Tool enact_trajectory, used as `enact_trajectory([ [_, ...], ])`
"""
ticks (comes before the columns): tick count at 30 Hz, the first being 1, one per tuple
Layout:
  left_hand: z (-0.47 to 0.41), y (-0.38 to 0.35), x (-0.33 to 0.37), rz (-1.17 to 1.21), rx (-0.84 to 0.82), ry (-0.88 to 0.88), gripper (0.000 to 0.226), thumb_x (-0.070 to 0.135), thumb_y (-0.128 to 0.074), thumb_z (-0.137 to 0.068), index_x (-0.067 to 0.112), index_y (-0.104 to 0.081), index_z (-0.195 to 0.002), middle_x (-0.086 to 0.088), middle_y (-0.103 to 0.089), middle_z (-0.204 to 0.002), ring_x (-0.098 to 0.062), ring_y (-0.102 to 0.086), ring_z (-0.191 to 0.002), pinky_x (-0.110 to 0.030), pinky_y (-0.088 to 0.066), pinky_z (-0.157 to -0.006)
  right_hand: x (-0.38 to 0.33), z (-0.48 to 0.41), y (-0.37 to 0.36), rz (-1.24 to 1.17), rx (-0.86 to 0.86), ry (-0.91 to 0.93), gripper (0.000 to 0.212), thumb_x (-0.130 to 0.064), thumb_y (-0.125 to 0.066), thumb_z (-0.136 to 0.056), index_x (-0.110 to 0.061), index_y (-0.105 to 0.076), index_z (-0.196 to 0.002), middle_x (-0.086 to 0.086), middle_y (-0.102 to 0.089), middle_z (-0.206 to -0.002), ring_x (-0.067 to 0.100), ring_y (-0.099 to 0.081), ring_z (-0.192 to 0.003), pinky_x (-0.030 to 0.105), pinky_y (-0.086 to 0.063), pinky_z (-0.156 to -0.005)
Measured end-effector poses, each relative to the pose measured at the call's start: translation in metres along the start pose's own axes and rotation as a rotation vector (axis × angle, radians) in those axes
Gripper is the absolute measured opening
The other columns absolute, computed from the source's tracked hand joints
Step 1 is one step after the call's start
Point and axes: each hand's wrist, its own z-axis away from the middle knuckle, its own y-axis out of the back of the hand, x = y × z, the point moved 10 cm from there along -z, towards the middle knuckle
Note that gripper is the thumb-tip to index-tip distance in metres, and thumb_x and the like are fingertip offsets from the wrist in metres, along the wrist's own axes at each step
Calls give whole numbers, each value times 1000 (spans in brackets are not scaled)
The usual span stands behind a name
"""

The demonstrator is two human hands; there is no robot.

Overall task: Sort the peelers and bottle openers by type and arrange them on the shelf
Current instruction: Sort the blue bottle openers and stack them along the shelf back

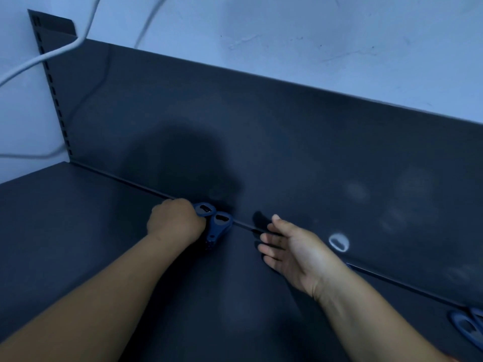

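Two dark blue bottle openers lie side by side on the dark shelf [78,231] where it meets the back panel. My left hand [173,223] curls its fingers round the left opener [205,209], whose head pokes out past the knuckles. The second opener [219,227] lies just right of that hand, touching the first. My right hand [290,246] hovers to the right with straight, spread fingers and holds nothing. Another blue tool [467,327] shows at the shelf's far right edge, cut off by the frame.
The dark back panel [287,142] rises behind the shelf and carries a pale oval mark [339,242] low down. A slotted upright [49,82] stands at the left. White cables [39,57] run along the pale wall.
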Motion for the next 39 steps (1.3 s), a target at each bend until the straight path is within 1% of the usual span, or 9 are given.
enact_trajectory([
  [5,3,6,4,-70,78,-47,36,46,-55,-88,12,-54,-77,-9,-62,-92,-25,-58,-86,-28,-41,-56,-1,0,1,2,10,8,39,-36,-58,-93,-12,-55,-123,10,-62,-115,25,-61,-103,38,-45,-96],
  [10,8,11,8,-85,98,-62,39,42,-52,-92,14,-49,-65,0,-54,-66,-13,-48,-57,-25,-33,-45,-1,2,2,14,7,19,29,-32,-59,-93,-14,-58,-116,11,-62,-116,26,-61,-105,39,-45,-98],
  [17,9,8,8,-71,53,-74,27,38,-60,-88,12,-61,-80,-1,-57,-72,-14,-52,-64,-25,-36,-46,-1,5,6,56,23,44,16,-31,-59,-93,-17,-58,-101,8,-63,-108,25,-62,-104,36,-47,-93],
  [20,10,8,9,-55,88,-72,29,36,-60,-89,13,-54,-73,0,-53,-70,-16,-51,-65,-26,-34,-46,-6,8,5,177,33,122,13,-29,-58,-94,-19,-58,-103,6,-63,-111,24,-60,-108,33,-46,-94],
  [23,13,9,9,-50,107,-76,32,35,-60,-89,13,-51,-68,0,-51,-68,-16,-50,-64,-25,-33,-45,-15,14,2,442,61,276,23,-26,-56,-95,-21,-55,-117,-2,-60,-115,12,-57,-105,23,-44,-88],
  [29,20,15,10,-15,-48,-32,29,38,-63,-83,9,-61,-90,-4,-60,-85,-17,-56,-73,-24,-40,-51,-29,27,-5,1015,141,582,48,-30,-56,-93,-25,-43,-139,-4,-44,-137,13,-46,-124,26,-36,-107],
  [31,29,31,16,-17,26,-50,32,32,-62,-83,8,-55,-103,-9,-55,-103,-25,-54,-92,-28,-43,-65,-30,32,-6,1095,145,624,50,-31,-54,-94,-24,-39,-142,-5,-41,-140,13,-41,-130,22,-32,-107],
  [33,42,47,30,-33,131,-117,39,28,-59,-85,9,-47,-117,-14,-47,-119,-32,-46,-109,-37,-42,-79,-32,37,-6,1146,151,650,51,-31,-53,-95,-24,-37,-143,-5,-39,-142,13,-36,-133,20,-29,-106],
  [39,91,52,103,-24,215,-508,56,42,-53,-90,19,-38,-138,-7,-44,-130,-28,-41,-119,-41,-38,-97,-36,56,0,1301,188,734,53,-32,-51,-96,-22,-34,-145,-4,-38,-143,16,-32,-133,20,-26,-108],
])
